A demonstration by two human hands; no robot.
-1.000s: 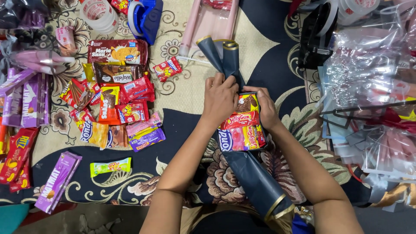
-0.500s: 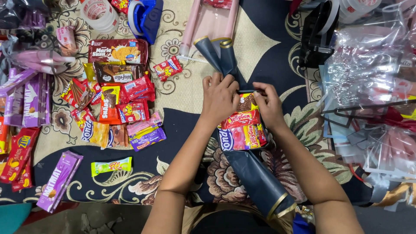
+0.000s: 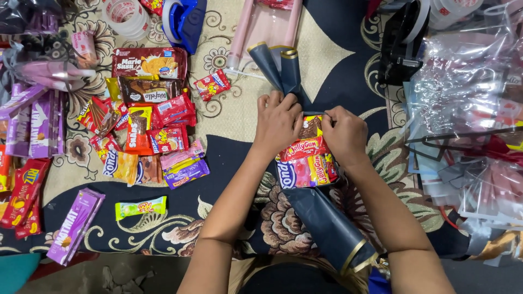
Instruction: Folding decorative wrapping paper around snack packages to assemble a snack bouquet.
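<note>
- The left hand has its grip closed on the pinched neck of a dark navy wrapping sheet with gold edging, fingers curled down over the fold.
- The right hand holds the same neck from the other side, its grip closed against a bundle of bright snack packets.
- That bundle lies on the sheet, touching both hands and just below them.
- The sheet rests on a patterned floral carpet.
- Well left of the bundle lies a heap of loose snack packets.
</note>
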